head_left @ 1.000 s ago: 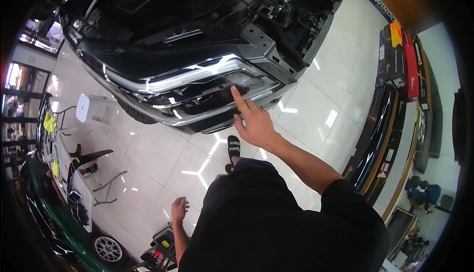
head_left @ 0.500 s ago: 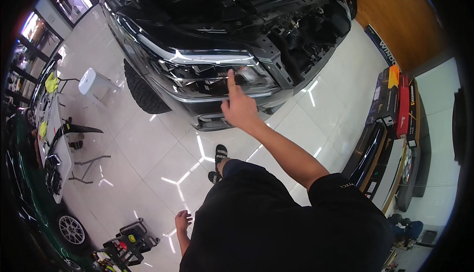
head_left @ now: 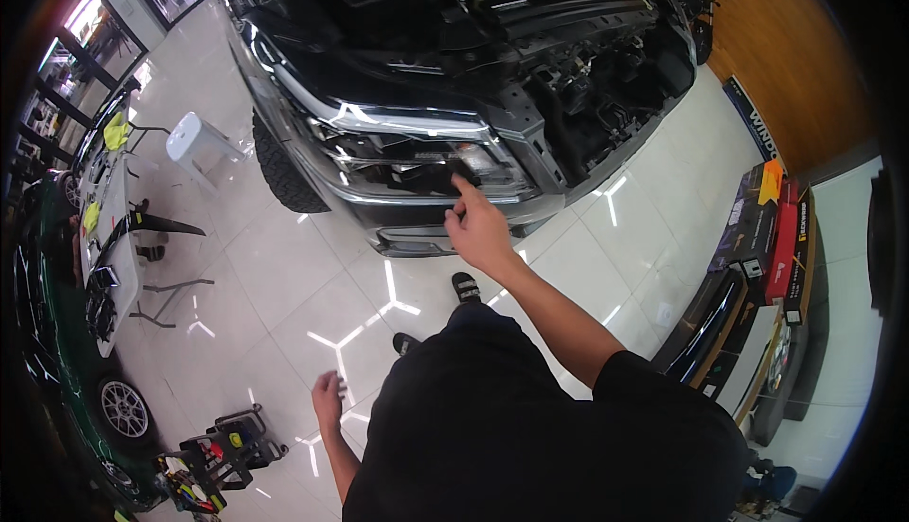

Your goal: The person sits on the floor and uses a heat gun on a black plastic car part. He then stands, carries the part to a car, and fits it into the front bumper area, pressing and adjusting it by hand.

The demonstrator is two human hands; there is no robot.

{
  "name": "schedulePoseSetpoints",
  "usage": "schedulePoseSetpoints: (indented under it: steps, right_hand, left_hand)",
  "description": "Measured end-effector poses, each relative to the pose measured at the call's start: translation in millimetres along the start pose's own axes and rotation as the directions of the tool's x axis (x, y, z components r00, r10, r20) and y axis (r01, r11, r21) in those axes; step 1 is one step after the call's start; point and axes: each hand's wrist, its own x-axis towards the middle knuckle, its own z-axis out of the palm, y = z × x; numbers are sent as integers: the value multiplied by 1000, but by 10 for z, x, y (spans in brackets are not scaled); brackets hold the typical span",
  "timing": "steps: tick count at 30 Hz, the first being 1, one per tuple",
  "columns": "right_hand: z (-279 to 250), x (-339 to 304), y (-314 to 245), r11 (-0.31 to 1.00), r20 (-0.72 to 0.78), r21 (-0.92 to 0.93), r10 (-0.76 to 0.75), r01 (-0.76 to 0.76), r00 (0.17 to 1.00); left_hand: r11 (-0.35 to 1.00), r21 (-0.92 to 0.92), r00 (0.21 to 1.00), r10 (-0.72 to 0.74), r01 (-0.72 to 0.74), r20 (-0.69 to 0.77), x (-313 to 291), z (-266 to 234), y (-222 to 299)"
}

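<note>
My right hand (head_left: 481, 234) reaches forward with its index finger stretched out and the other fingers partly curled; nothing is in it. The fingertip overlaps the lower edge of the headlight (head_left: 379, 157) of a dark vehicle; whether it touches cannot be told. Above the headlight, the engine bay (head_left: 587, 77) lies exposed. A chrome strip frames the lamp, and the bumper (head_left: 398, 216) runs below it. Low on my left side hangs my left hand (head_left: 328, 399), its fingers loosely bent and apart, holding nothing.
At the left stands a folding table (head_left: 123, 266) with tools and yellow cloths, beside a green car (head_left: 66, 361). Near it are a white stool (head_left: 199, 148) and a black tool cart (head_left: 227, 451). Long boxes (head_left: 743, 224) line the right wall. Glossy tiles cover the floor.
My right fingertip has dropped from the middle of the headlight to its lower edge. My left hand has swung forward and left. One foot has stepped forward, and the view has shifted slightly.
</note>
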Motion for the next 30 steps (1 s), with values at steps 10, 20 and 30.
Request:
schedulePoseSetpoints:
  steps: [10, 20, 30]
  right_hand:
    - [-846, -404, 1291, 872, 376, 223, 335, -435, 864]
    - [-1220, 22, 1081, 771, 518, 477, 143, -423, 844]
    - [-1362, 997, 586, 867, 448, 495, -204, -52, 871]
  left_hand:
    - [956, -114, 886, 295, -272, 357, 51, 2127, 2349]
    - [865, -496, 954, 208, -76, 217, -35, 3027, 3037]
    - [851, -214, 862, 412, -480, -296, 198, 2929, 2958]
